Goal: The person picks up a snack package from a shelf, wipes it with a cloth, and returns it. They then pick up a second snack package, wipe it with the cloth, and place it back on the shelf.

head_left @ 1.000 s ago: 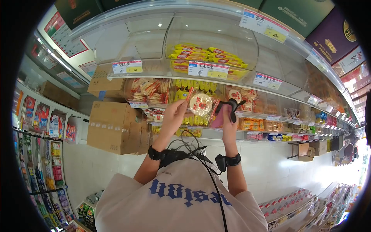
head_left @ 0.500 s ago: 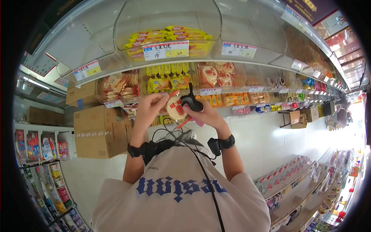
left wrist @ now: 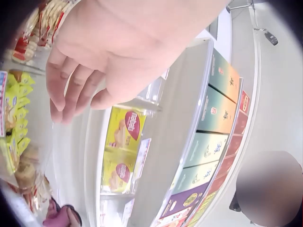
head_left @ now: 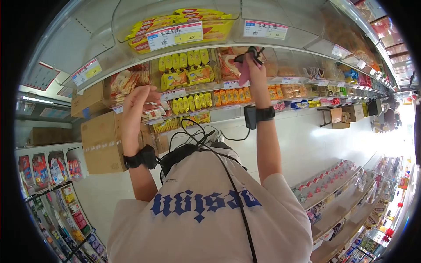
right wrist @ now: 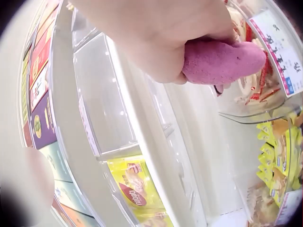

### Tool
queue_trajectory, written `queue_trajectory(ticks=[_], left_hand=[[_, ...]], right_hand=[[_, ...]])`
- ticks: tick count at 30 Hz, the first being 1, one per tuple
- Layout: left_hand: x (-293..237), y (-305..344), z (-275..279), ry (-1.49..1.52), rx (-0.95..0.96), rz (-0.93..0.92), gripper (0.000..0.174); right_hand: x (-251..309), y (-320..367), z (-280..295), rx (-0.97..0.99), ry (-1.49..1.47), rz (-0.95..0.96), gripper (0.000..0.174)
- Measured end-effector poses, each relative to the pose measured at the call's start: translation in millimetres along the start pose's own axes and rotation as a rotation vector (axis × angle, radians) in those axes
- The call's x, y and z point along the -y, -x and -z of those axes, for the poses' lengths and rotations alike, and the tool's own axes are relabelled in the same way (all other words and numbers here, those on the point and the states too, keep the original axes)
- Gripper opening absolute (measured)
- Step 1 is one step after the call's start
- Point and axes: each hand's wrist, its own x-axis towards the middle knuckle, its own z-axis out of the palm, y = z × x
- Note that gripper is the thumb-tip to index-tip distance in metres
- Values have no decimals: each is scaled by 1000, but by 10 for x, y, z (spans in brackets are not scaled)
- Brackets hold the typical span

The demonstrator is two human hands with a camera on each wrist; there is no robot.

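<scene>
In the head view my left hand (head_left: 137, 105) is held up by the bin of packaged crackers (head_left: 125, 81) at the left, palm and loosely bent fingers holding nothing. The left wrist view shows the same empty hand (left wrist: 118, 47). My right hand (head_left: 256, 76) grips a pink object (head_left: 243, 73) with a black part (head_left: 251, 54), over the bin of round crackers in red-printed wrappers (head_left: 229, 65). Close up, the right hand (right wrist: 161, 35) has its fingers around the pink object (right wrist: 222, 61); whether it also holds a packet is hidden.
Yellow packets (head_left: 199, 75) fill the bin between the hands, with orange packets (head_left: 232, 95) below. An upper shelf with price labels (head_left: 175, 36) runs above the hands. Cardboard boxes (head_left: 101, 142) stand at the left. A black cable (head_left: 237, 193) hangs over the shirt.
The hands have moved apart: the left let go of the round cracker packet and moved left, while the right rose to the cracker bin with the pink object. The packet no longer shows between them.
</scene>
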Motion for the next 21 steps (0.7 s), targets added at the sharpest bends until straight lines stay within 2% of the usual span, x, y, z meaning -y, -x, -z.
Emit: queue_trajectory(ticks=[4, 5, 6, 7, 8, 10, 12, 15, 18, 21], left_hand=[[282, -134, 472, 76, -184, -3, 30], [272, -118, 556, 50, -182, -49, 28], [386, -142, 652, 106, -266, -72, 28], [436, -137, 817, 111, -299, -55, 28], [490, -160, 963, 117, -321, -39, 27], [885, -460, 1018, 101, -473, -232, 23], [1301, -793, 1307, -267, -585, -234, 32], [907, -795, 1059, -440, -651, -367, 44], [1173, -1075, 1170, -516, -803, -423, 57], [1224, -1167, 1217, -745, -678, -412, 67]], right_hand=[[-224, 35, 301, 34, -96, -49, 28], [-126, 211, 244, 18, -132, -47, 30], [-23, 366, 193, -1, -167, -46, 34], [-87, 411, 161, 59, -113, -11, 37], [-69, 460, 213, 96, -183, -47, 40], [63, 569, 334, 138, -438, -201, 46], [63, 613, 294, 150, -424, -199, 50], [170, 740, 160, 140, -355, -146, 50], [245, 871, 44, 146, -293, -127, 49], [246, 976, -57, 186, -206, -115, 47]])
